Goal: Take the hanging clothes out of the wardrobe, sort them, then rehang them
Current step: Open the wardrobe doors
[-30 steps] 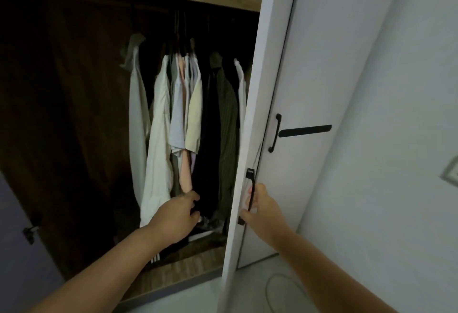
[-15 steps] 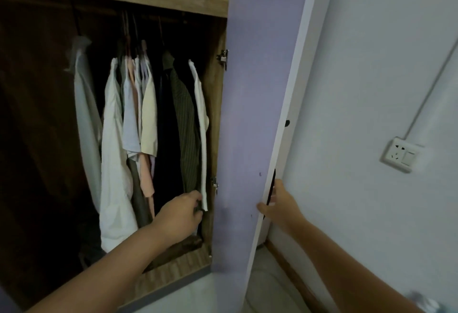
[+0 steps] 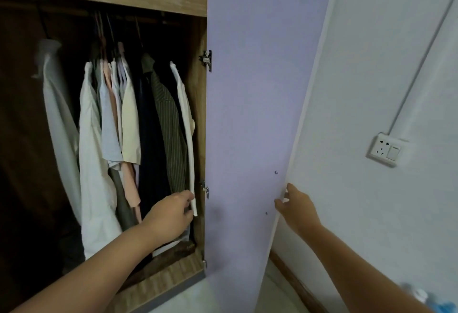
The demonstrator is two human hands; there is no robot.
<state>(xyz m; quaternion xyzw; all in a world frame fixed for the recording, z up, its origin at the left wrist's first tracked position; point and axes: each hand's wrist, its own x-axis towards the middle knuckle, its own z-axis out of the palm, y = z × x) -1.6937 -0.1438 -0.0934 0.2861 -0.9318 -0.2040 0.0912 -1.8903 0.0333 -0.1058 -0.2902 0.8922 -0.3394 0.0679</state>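
The bottom edge of a white shirt (image 3: 187, 139) is pinched by the left hand (image 3: 171, 216). The edge of the open wardrobe door (image 3: 247, 114) is held by the right hand (image 3: 297, 207). Further in, past the left hand, the other clothes (image 3: 116, 127) are all hung on the rail. Nothing has been taken out yet, so the taking out, sorting and rehanging are all left.

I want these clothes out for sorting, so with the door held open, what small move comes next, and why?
Probably slide the left hand up the white shirt to its hanger: it pinches only the hem, everything hangs on the rail, and the right hand holds the door open.
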